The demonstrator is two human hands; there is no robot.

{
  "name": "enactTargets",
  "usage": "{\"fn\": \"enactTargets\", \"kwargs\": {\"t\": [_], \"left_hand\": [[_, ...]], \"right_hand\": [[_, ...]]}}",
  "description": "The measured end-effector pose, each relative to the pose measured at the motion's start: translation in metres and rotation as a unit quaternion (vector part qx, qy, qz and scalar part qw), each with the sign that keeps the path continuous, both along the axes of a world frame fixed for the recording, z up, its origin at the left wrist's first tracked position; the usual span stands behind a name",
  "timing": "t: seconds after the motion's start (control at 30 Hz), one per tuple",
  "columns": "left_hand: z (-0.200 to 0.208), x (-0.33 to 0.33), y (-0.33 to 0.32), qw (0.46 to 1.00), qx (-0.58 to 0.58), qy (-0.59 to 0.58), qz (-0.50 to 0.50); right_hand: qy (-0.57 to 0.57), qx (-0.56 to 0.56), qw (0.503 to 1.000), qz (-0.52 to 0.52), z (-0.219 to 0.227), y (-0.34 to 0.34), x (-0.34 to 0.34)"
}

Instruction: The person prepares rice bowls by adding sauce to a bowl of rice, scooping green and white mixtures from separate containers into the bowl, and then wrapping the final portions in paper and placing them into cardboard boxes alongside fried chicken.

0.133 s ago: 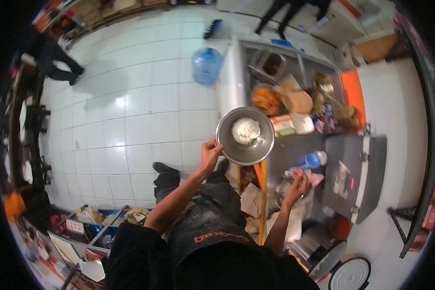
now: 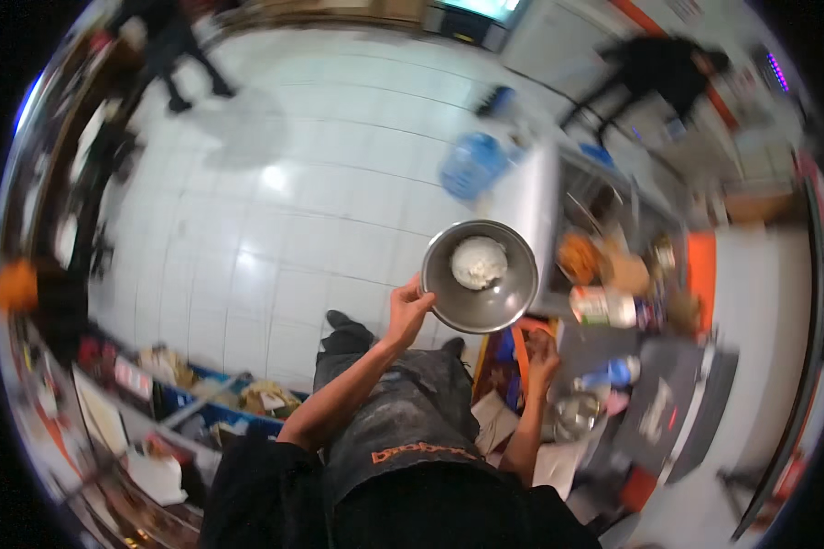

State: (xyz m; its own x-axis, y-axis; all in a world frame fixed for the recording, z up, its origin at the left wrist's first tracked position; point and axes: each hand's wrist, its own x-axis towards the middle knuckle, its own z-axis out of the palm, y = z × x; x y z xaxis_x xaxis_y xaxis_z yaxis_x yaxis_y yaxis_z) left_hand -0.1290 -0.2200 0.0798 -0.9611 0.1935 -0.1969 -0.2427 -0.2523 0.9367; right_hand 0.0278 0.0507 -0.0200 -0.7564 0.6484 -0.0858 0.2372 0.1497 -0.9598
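My left hand (image 2: 409, 314) grips the near left rim of a round steel mixing bowl (image 2: 504, 316), thumb at the edge. Inside the bowl lies a mound of white powder (image 2: 479, 263), probably flour. Just beyond the bowl's lower right side, apart from it, is my right hand (image 2: 542, 357). Its fingers look bent but are smeared by motion, so what they hold, if anything, does not show. Near that hand on the dark counter are a small clear bowl (image 2: 577, 416) and a blue scoop-like item (image 2: 604, 373).
At the right, a glass-topped cabinet (image 2: 558, 174) bears a heap of orange food (image 2: 578, 257) and packages. A blue water jug (image 2: 473, 166) stands on the tiled floor (image 2: 339, 183). Two people are farther off, at upper left (image 2: 169, 46) and upper right (image 2: 659, 69). Blue crates (image 2: 215, 412) sit at lower left.
The view has turned, so the surroundings shift rightward and down. My right hand has left the small bowl and blue item and come closer to the mixing bowl, still in my left hand.
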Motion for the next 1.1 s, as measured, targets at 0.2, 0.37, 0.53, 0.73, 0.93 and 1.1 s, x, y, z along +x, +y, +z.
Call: {"fn": "enactTargets", "kwargs": {"t": [0.2,0.37,0.53,0.73,0.93,1.1], "left_hand": [[-0.039,-0.028,-0.200,0.978,0.057,0.062,0.193],[-0.044,-0.094,-0.381,0.907,0.116,0.067,0.399],[-0.060,-0.134,-0.566,0.838,0.097,-0.012,0.538],[-0.114,-0.118,-0.743,0.714,0.028,-0.132,0.687],[-0.096,-0.064,-0.858,0.507,0.096,-0.169,0.840],[-0.103,-0.045,-0.961,0.405,0.064,-0.157,0.898]], "right_hand": [[-0.362,-0.065,0.914,0.173,-0.114,-0.031,0.007],[-0.591,0.427,0.373,0.573,-0.149,-0.055,-0.092],[-0.618,0.227,0.673,0.335,-0.151,-0.246,-0.370],[-0.134,0.372,0.707,0.586,-0.161,-0.632,-0.756],[0.202,0.403,0.531,0.718,-0.066,-1.150,-0.864],[0.080,0.223,0.379,0.894,0.031,-1.443,-0.672]]}}
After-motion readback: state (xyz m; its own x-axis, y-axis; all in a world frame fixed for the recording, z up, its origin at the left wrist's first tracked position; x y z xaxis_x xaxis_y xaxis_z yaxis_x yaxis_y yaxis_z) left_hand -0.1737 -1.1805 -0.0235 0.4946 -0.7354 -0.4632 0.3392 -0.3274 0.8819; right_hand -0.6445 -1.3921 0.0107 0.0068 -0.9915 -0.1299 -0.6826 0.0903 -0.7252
